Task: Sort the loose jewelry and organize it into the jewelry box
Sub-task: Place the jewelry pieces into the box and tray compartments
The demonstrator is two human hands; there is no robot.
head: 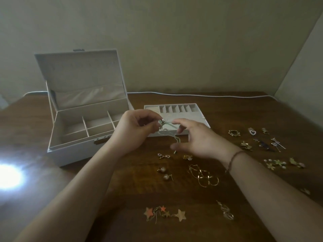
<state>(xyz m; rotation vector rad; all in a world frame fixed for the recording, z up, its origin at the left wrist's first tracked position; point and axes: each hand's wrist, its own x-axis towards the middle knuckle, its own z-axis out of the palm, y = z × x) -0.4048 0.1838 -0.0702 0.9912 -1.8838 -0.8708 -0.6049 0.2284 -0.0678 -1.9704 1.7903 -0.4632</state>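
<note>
**Ribbon piece held over tray, box open at left**

Wooden table fills the view, wall close behind it; a bright glare spot sits at the left edge. White jewelry box stands left of centre, lid tilted back upright, dividers splitting the interior into several compartments — none visibly holding anything. Just right of it lies the removable tray, flat on the table, a row of narrow slots along its far side.

Left hand is raised in front of the box's right corner, thumb and fingertips pinched together on a pale green ribbon piece with a pearl-like bead at the top. Right hand is beside it, fingers loosely spread; its fingertips touch the ribbon's strands, which trail down to the table.

Loose jewelry lies on the near and right table: gold twisted hoops, star earrings, two pearl studs, and a cluster of small pieces further right. Open wood remains along the near left — between box and front edge.
</note>
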